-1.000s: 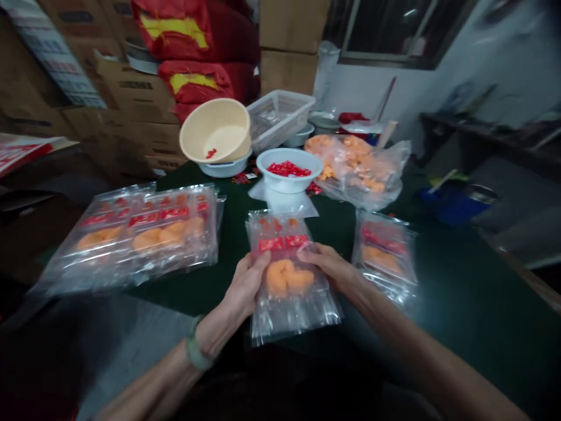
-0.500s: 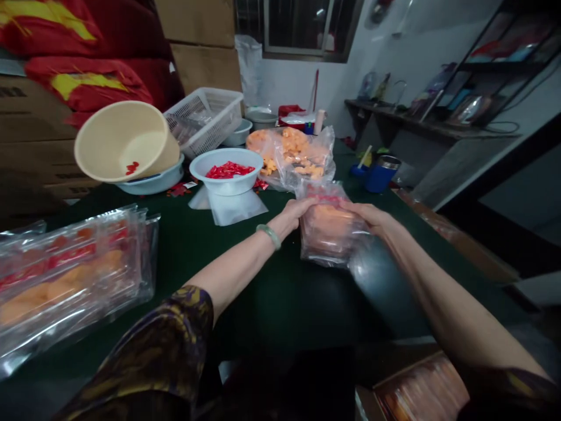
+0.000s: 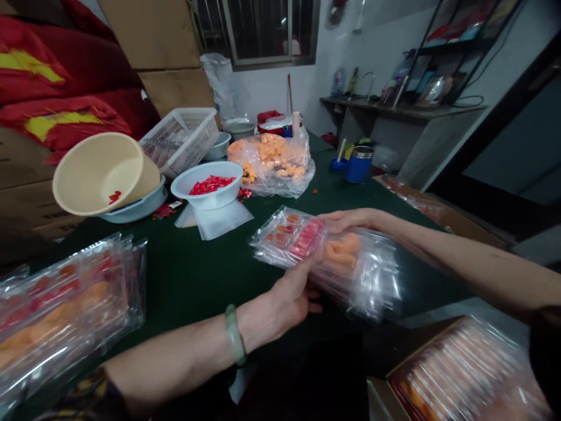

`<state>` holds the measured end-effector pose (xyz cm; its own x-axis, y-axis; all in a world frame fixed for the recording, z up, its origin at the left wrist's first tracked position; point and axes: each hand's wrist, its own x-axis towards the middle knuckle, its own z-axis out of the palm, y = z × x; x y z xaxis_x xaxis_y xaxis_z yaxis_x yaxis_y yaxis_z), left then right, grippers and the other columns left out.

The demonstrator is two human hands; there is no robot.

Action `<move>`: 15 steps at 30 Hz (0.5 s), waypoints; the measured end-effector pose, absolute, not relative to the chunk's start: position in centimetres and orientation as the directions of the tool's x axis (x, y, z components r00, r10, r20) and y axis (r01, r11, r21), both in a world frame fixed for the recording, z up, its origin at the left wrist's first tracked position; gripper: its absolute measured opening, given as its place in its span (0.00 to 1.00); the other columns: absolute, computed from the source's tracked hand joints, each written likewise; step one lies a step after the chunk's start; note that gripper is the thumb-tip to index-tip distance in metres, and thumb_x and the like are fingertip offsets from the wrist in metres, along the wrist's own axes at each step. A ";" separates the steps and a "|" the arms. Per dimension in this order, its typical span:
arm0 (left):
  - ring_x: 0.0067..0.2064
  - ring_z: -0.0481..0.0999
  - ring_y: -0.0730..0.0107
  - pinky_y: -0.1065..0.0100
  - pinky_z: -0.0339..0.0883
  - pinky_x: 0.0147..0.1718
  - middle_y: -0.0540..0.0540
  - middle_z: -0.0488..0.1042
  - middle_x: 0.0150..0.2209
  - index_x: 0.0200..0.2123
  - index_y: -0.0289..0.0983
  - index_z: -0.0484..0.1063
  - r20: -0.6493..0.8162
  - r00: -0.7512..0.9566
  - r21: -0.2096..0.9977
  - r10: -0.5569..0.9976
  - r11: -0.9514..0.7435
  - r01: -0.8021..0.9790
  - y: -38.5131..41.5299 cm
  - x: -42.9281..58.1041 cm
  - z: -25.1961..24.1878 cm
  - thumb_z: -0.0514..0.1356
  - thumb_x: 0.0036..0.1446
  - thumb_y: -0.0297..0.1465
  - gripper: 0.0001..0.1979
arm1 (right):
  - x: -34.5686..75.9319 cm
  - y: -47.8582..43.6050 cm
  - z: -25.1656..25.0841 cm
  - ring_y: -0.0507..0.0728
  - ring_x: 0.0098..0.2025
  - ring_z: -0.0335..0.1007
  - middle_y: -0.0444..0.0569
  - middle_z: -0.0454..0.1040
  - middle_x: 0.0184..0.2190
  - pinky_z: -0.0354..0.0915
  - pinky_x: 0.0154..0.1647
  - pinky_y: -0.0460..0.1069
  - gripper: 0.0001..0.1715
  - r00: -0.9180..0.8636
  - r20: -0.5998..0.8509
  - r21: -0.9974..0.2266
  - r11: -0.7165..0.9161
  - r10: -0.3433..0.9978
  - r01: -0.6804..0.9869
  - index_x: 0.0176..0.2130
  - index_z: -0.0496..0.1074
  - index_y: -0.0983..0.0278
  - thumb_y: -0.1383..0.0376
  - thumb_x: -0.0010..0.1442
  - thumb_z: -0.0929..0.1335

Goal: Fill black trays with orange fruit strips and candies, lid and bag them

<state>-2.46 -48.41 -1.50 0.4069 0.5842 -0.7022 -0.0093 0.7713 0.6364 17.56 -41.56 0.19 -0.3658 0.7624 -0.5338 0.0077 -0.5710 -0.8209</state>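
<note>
A stack of clear plastic packets [image 3: 342,257] with orange pieces and red sachets inside is held between my two hands over the green table. My left hand [image 3: 291,295] grips its near edge, thumb on top and fingers underneath. Along the far edge, my right hand [image 3: 355,219] is closed on the same stack; its fingertips are partly hidden. At the lower right, an open cardboard box [image 3: 403,380] holds a row of similar packets. Another pile of filled packets [image 3: 70,310] lies on the table at the left.
A light blue basin [image 3: 205,202] of red sachets stands behind, beside a clear bag [image 3: 274,164] of orange pieces. Farther left are a cream basin [image 3: 100,169] and a white plastic basket [image 3: 184,146]. A blue cup [image 3: 360,165] stands at the back right.
The packet stack has turned from upright to lying sideways and come nearer. My left hand has moved from its top to its near edge. The view has shifted right, showing more of the box.
</note>
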 end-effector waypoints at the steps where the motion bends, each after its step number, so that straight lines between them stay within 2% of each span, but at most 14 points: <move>1: 0.42 0.71 0.50 0.50 0.64 0.38 0.34 0.70 0.45 0.47 0.36 0.66 -0.739 0.385 0.610 0.553 0.792 0.033 -49.2 -3.0 -1.1 0.61 0.38 0.56 0.38 | 17.3 -41.3 0.5 0.58 0.35 0.76 0.54 0.78 0.38 0.70 0.36 0.52 0.28 -0.359 -0.548 -0.821 -0.568 0.755 0.059 0.44 0.73 0.71 0.77 0.40 0.72; 3: 0.38 0.72 0.49 0.51 0.65 0.34 0.32 0.70 0.42 0.42 0.34 0.67 -0.795 0.383 0.558 0.470 0.814 0.159 -50.7 -4.0 -0.1 0.62 0.34 0.58 0.39 | 17.0 -40.3 1.5 0.58 0.37 0.75 0.53 0.78 0.38 0.69 0.38 0.53 0.30 -0.300 -0.553 -0.833 -0.525 0.777 0.177 0.43 0.74 0.72 0.78 0.36 0.73; 4: 0.36 0.73 0.51 0.55 0.65 0.31 0.32 0.71 0.40 0.39 0.32 0.68 -0.807 0.424 0.539 0.411 0.807 0.242 -51.4 -4.5 0.5 0.63 0.33 0.57 0.37 | 17.1 -39.9 2.2 0.57 0.38 0.75 0.53 0.78 0.38 0.69 0.40 0.52 0.31 -0.260 -0.550 -0.834 -0.504 0.794 0.224 0.43 0.74 0.72 0.79 0.34 0.73; 6: 0.28 0.73 0.60 0.64 0.61 0.25 0.36 0.73 0.33 0.31 0.32 0.70 -0.758 0.552 0.602 0.346 0.698 0.388 -52.6 -5.5 2.2 0.66 0.36 0.50 0.28 | 17.8 -39.7 4.4 0.55 0.41 0.73 0.53 0.77 0.39 0.66 0.44 0.49 0.31 -0.126 -0.476 -0.855 -0.425 0.870 0.295 0.43 0.74 0.73 0.79 0.34 0.73; 8: 0.22 0.68 0.70 0.70 0.56 0.22 0.43 0.73 0.26 0.29 0.33 0.72 -0.572 0.691 0.812 0.442 0.421 0.404 -52.5 -6.2 4.3 0.68 0.39 0.41 0.19 | 18.7 -41.6 6.8 0.52 0.45 0.70 0.51 0.76 0.41 0.62 0.48 0.46 0.29 0.086 -0.250 -0.898 -0.265 0.964 0.352 0.45 0.73 0.73 0.77 0.39 0.73; 9: 0.22 0.66 0.72 0.71 0.56 0.22 0.46 0.72 0.25 0.31 0.34 0.74 -0.423 0.737 0.906 0.528 0.231 0.354 -51.7 -6.2 5.4 0.69 0.39 0.36 0.16 | 18.8 -43.5 7.8 0.51 0.45 0.70 0.51 0.76 0.41 0.60 0.48 0.45 0.26 0.207 -0.073 -0.905 -0.152 0.976 0.398 0.45 0.73 0.72 0.74 0.43 0.73; 10: 0.23 0.67 0.72 0.71 0.58 0.23 0.48 0.72 0.25 0.34 0.35 0.75 -0.254 0.764 0.957 0.594 0.037 0.289 -50.3 -6.0 6.5 0.69 0.38 0.32 0.16 | 18.6 -46.1 8.5 0.50 0.46 0.69 0.48 0.75 0.42 0.59 0.49 0.44 0.23 0.299 0.068 -0.905 -0.068 0.952 0.420 0.45 0.73 0.69 0.70 0.47 0.72; 11: 0.28 0.70 0.70 0.71 0.62 0.28 0.48 0.74 0.30 0.39 0.36 0.76 -0.090 0.772 0.969 0.629 -0.122 0.213 -48.3 -5.5 7.4 0.70 0.35 0.27 0.22 | 17.8 -49.1 8.6 0.50 0.44 0.69 0.46 0.75 0.39 0.61 0.46 0.42 0.17 0.367 0.135 -0.911 -0.031 0.921 0.411 0.43 0.74 0.64 0.63 0.52 0.70; 12: 0.33 0.72 0.68 0.72 0.64 0.33 0.47 0.76 0.34 0.40 0.36 0.76 -0.014 0.744 0.961 0.668 -0.195 0.194 -45.9 -4.7 8.0 0.71 0.28 0.23 0.28 | 16.4 -52.3 8.1 0.51 0.39 0.71 0.47 0.75 0.34 0.65 0.41 0.43 0.14 0.397 0.170 -0.937 0.024 0.902 0.347 0.38 0.75 0.62 0.57 0.55 0.69; 13: 0.38 0.74 0.65 0.73 0.65 0.35 0.46 0.77 0.36 0.40 0.35 0.76 -0.006 0.716 0.965 0.698 -0.184 0.187 -43.2 -3.7 8.4 0.70 0.24 0.18 0.31 | 14.5 -55.3 6.9 0.53 0.33 0.72 0.48 0.75 0.29 0.67 0.35 0.46 0.14 0.365 0.087 -0.974 0.002 0.927 0.227 0.33 0.75 0.59 0.52 0.53 0.69; 14: 0.42 0.74 0.66 0.76 0.64 0.36 0.45 0.77 0.38 0.39 0.34 0.76 -0.019 0.721 0.966 0.693 -0.172 0.191 -40.5 -2.4 8.4 0.68 0.24 0.15 0.31 | 12.1 -57.9 5.1 0.55 0.28 0.71 0.49 0.74 0.27 0.68 0.29 0.48 0.16 0.270 -0.090 -0.993 -0.107 0.959 0.050 0.32 0.75 0.57 0.49 0.48 0.71; 15: 0.44 0.74 0.68 0.80 0.63 0.36 0.45 0.78 0.38 0.38 0.31 0.76 -0.040 0.743 0.957 0.669 -0.189 0.221 -38.0 -1.1 8.2 0.66 0.24 0.13 0.30 | 9.6 -59.9 3.0 0.59 0.30 0.73 0.50 0.76 0.32 0.69 0.28 0.51 0.23 0.147 -0.284 -0.950 -0.256 0.948 -0.181 0.37 0.74 0.56 0.48 0.41 0.74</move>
